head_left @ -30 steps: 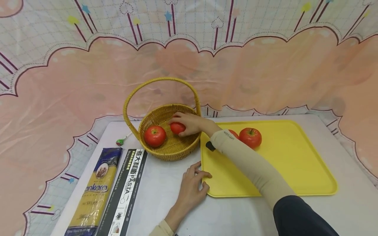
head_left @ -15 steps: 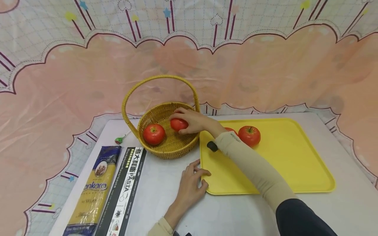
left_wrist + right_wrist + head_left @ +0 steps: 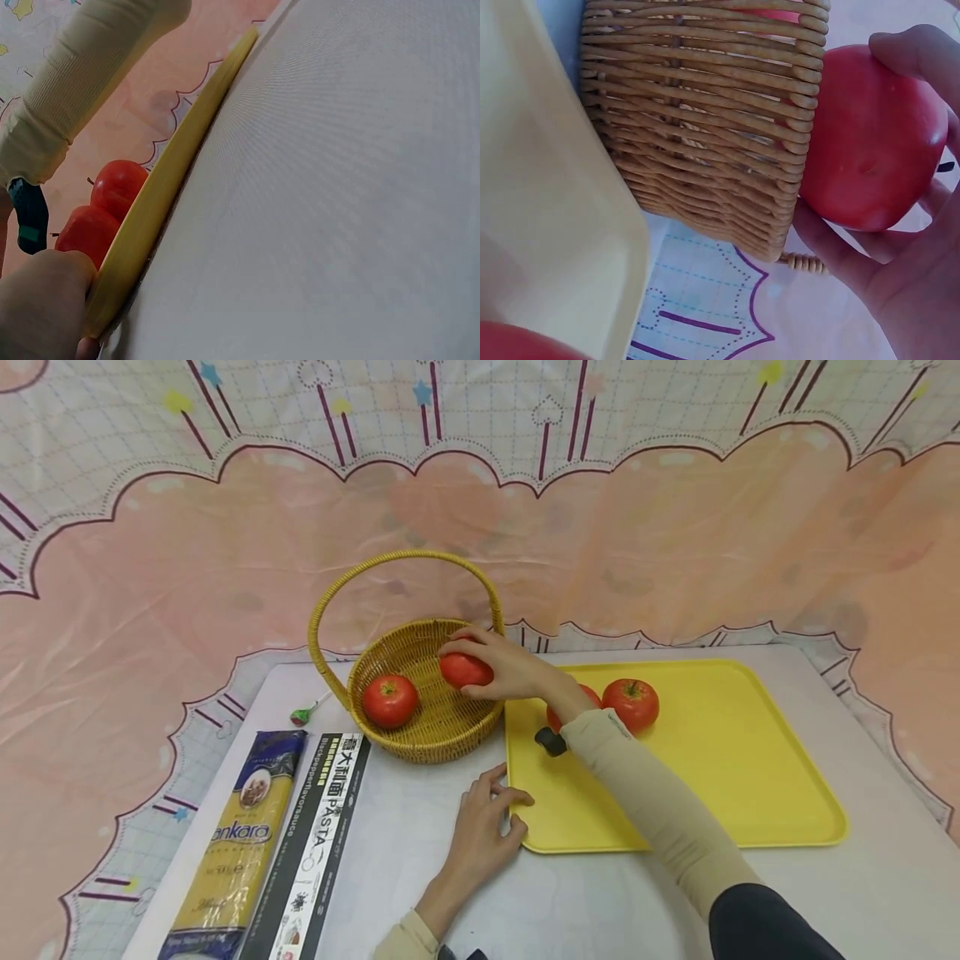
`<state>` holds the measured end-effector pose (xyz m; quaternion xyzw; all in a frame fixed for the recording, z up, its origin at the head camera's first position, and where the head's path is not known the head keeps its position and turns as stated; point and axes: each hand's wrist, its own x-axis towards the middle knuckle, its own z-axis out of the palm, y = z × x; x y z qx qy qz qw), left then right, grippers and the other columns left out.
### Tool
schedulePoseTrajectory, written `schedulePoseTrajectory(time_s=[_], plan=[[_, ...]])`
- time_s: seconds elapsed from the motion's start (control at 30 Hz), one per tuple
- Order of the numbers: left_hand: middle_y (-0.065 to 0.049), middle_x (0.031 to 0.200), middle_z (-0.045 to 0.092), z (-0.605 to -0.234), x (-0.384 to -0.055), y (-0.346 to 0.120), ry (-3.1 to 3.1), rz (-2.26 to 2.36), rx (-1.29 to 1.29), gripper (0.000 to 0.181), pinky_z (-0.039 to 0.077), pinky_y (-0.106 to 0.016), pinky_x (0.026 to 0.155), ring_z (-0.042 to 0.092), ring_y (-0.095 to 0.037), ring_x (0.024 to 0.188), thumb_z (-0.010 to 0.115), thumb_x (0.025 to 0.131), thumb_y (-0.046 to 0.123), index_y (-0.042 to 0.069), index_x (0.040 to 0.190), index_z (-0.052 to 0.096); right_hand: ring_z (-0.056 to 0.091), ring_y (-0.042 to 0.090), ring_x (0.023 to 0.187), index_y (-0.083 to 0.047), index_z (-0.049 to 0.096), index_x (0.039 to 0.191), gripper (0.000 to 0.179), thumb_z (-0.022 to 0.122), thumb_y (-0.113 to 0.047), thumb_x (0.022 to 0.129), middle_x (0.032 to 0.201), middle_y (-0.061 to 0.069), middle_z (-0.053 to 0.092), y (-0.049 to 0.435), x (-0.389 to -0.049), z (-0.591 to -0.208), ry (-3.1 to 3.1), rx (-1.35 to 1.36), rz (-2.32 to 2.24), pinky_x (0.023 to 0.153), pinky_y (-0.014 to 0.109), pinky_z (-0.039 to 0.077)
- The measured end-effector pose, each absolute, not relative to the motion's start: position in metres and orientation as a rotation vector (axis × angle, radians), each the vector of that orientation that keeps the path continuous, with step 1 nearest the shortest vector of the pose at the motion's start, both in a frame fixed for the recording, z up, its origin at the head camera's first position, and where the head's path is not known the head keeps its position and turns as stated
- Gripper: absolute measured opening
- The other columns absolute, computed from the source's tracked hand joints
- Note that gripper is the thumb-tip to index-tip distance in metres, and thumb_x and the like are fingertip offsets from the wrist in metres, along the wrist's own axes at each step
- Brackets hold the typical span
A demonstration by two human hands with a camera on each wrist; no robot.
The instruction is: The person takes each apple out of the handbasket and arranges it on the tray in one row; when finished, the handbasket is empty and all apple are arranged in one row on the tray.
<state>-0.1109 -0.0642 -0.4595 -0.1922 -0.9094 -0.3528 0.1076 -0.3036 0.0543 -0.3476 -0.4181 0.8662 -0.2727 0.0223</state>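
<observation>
Near the right rim of the yellow wicker basket [image 3: 427, 750], my right hand [image 3: 510, 672] grips a red apple [image 3: 462, 669], thumb and fingers curled round its sides. In the right wrist view this apple [image 3: 874, 142] overlaps the basket's rim, and a dark stem shows beside the palm. Another red apple [image 3: 391, 701] sits in the left half of the basket. My left hand [image 3: 483, 827] holds the left edge of the yellow tray [image 3: 750, 777], fingers bent over its rim. Two red apples [image 3: 120, 189] lie on the tray, one partly hidden by the right forearm in the head view.
The basket's tall handle [image 3: 405, 555] arches over it. To the left lie a yellow and blue pasta packet [image 3: 236, 843], a black and white pasta box [image 3: 311, 847] and a small green-and-red lollipop [image 3: 301, 717]. A patterned cloth [image 3: 525, 552] hangs behind the table.
My right hand has lifted the apple from inside the basket and shifted it right, toward the rim. The left hand stays at the tray's edge.
</observation>
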Motion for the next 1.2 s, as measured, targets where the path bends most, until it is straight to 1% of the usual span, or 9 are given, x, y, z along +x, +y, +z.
schedulePoseTrajectory(time_s=[0.1,0.23,0.4,0.5,0.63,0.77,0.83,1.0,1.2], plan=[[-0.010,0.134,0.051,-0.459,-0.111,-0.064,-2.681,-1.039,-0.563,0.025,0.036,-0.032,0.081,0.050,-0.012,0.095,0.062,0.073,0.008,0.024,0.091,0.069,0.040,0.027,0.129,-0.029,0.047,0.134,0.054,0.065,-0.034,0.083,0.144,0.003,0.035,0.058,-0.300,-0.349,2.707,-1.289,-0.865,0.097,0.044,0.044],[-0.009,0.134,0.052,-0.459,-0.111,-0.064,-2.682,-1.048,-0.559,0.025,0.036,-0.033,0.081,0.050,-0.012,0.095,0.062,0.073,0.009,0.025,0.091,0.069,0.038,0.030,0.132,-0.028,0.048,0.133,0.053,0.065,-0.035,0.083,0.144,0.006,0.036,0.062,-0.296,-0.349,2.722,-1.315,-0.912,0.096,0.045,0.044],[-0.009,0.134,0.052,-0.458,-0.111,-0.065,-2.682,-1.043,-0.561,0.025,0.037,-0.033,0.082,0.050,-0.012,0.095,0.062,0.073,0.009,0.025,0.091,0.069,0.028,0.027,0.140,-0.030,0.049,0.132,0.052,0.065,-0.035,0.083,0.145,0.003,0.035,0.068,-0.289,-0.347,2.734,-1.334,-0.974,0.094,0.043,0.046],[-0.009,0.134,0.052,-0.457,-0.112,-0.065,-2.691,-1.038,-0.559,0.024,0.037,-0.033,0.081,0.050,-0.012,0.095,0.062,0.074,0.009,0.024,0.092,0.069,0.027,0.025,0.141,-0.031,0.049,0.132,0.053,0.066,-0.034,0.082,0.146,0.003,0.034,0.072,-0.285,-0.345,2.744,-1.314,-0.999,0.094,0.044,0.046],[-0.009,0.135,0.052,-0.456,-0.112,-0.065,-2.702,-1.040,-0.549,0.023,0.037,-0.033,0.081,0.050,-0.012,0.095,0.062,0.075,0.010,0.024,0.093,0.069,0.036,0.025,0.133,-0.032,0.048,0.133,0.054,0.067,-0.034,0.082,0.147,0.002,0.033,0.080,-0.278,-0.342,2.756,-1.252,-1.022,0.094,0.047,0.045],[-0.009,0.133,0.053,-0.457,-0.112,-0.065,-2.686,-1.039,-0.554,0.023,0.037,-0.033,0.081,0.051,-0.013,0.095,0.063,0.075,0.009,0.024,0.092,0.069,0.042,0.024,0.127,-0.034,0.047,0.133,0.056,0.068,-0.034,0.081,0.147,-0.001,0.034,0.088,-0.272,-0.342,2.761,-1.208,-1.077,0.093,0.047,0.046],[-0.010,0.133,0.053,-0.458,-0.112,-0.065,-2.676,-1.040,-0.559,0.023,0.038,-0.034,0.081,0.052,-0.013,0.095,0.063,0.075,0.009,0.024,0.091,0.069,0.043,0.023,0.125,-0.034,0.047,0.133,0.056,0.069,-0.033,0.081,0.146,-0.002,0.034,0.093,-0.270,-0.343,2.767,-1.196,-1.105,0.093,0.047,0.046],[-0.010,0.133,0.053,-0.459,-0.112,-0.066,-2.675,-1.038,-0.561,0.022,0.038,-0.034,0.081,0.052,-0.014,0.096,0.064,0.076,0.010,0.024,0.092,0.069,0.042,0.024,0.125,-0.035,0.048,0.132,0.057,0.070,-0.030,0.080,0.146,-0.001,0.035,0.103,-0.264,-0.346,2.783,-1.165,-1.149,0.093,0.049,0.045],[-0.010,0.134,0.053,-0.460,-0.112,-0.067,-2.680,-1.043,-0.560,0.021,0.037,-0.032,0.080,0.051,-0.013,0.096,0.064,0.077,0.011,0.024,0.092,0.069,0.044,0.028,0.125,-0.037,0.045,0.135,0.059,0.070,-0.033,0.081,0.149,0.002,0.032,0.117,-0.254,-0.348,2.811,-1.075,-1.144,0.093,0.051,0.045]])
